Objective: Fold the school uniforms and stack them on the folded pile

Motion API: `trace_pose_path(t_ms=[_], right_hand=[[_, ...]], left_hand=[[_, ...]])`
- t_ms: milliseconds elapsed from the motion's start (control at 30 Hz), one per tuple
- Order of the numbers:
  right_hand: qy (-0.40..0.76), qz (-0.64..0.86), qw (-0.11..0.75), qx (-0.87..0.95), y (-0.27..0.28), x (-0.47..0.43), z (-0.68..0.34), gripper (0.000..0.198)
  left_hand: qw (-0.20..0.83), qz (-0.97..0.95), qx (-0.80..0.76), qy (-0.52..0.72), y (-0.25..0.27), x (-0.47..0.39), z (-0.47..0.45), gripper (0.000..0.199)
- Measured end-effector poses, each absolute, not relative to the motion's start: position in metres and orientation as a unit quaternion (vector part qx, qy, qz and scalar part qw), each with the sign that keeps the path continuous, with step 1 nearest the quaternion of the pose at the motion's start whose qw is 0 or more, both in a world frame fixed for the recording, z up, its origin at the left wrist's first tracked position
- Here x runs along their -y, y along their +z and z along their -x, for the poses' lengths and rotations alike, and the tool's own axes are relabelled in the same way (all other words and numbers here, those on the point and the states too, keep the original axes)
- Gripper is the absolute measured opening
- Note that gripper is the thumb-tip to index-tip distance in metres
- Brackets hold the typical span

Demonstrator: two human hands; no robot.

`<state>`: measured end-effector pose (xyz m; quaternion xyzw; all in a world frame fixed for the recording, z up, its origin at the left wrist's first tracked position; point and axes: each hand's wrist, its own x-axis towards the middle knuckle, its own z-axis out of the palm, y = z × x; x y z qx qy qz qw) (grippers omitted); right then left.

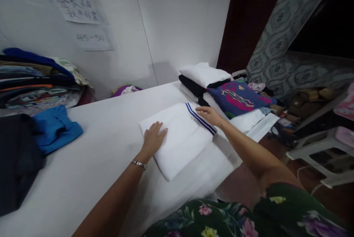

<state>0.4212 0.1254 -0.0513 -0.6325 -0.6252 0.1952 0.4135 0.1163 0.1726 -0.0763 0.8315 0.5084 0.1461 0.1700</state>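
Observation:
A white garment [174,137], folded into a flat rectangle, lies on the white table; a band of dark blue stripes [200,119] runs along its right side. My left hand [154,138] rests on the garment's left part with its fingers apart and holds nothing. At the far right edge, my right hand [209,114] touches the garment beside the stripes, its fingers stretched out and pointing left. The folds beneath the top layer are hidden, so I cannot tell what kind of garment it is.
Folded white and black clothes [204,76] are stacked at the back right, beside a blue-purple patterned garment [240,96]. To the left are a blue cloth [56,128], dark clothing [19,159] and a tall clothes pile [35,78]. A plastic stool [323,155] stands right.

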Motion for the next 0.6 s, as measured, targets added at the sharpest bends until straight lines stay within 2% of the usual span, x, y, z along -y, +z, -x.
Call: trace_pose_path(t_ms=[67,133,300,433,600], right_hand=[[0.166,0.631,0.441,0.616,-0.062,-0.077,-0.433,0.031],[0.135,0.634,0.423,0.634,-0.073,-0.036,-0.441,0.034],[0.081,0.641,0.282,0.71,-0.089,0.001,-0.438,0.056],[0.007,0.667,0.228,0.709,-0.093,-0.018,-0.432,0.045],[0.019,0.717,0.26,0.646,-0.099,-0.026,-0.431,0.039]], left_hand=[[0.161,-0.841,-0.481,0.186,-0.075,-0.162,-0.111,0.051],[0.146,-0.868,-0.423,0.216,-0.077,-0.143,-0.103,0.05],[0.07,-0.935,-0.281,0.206,-0.092,-0.086,-0.087,0.062],[0.019,-0.938,-0.283,0.2,-0.101,-0.071,-0.089,0.054],[0.045,-0.937,-0.308,0.155,-0.102,-0.066,-0.097,0.05]])
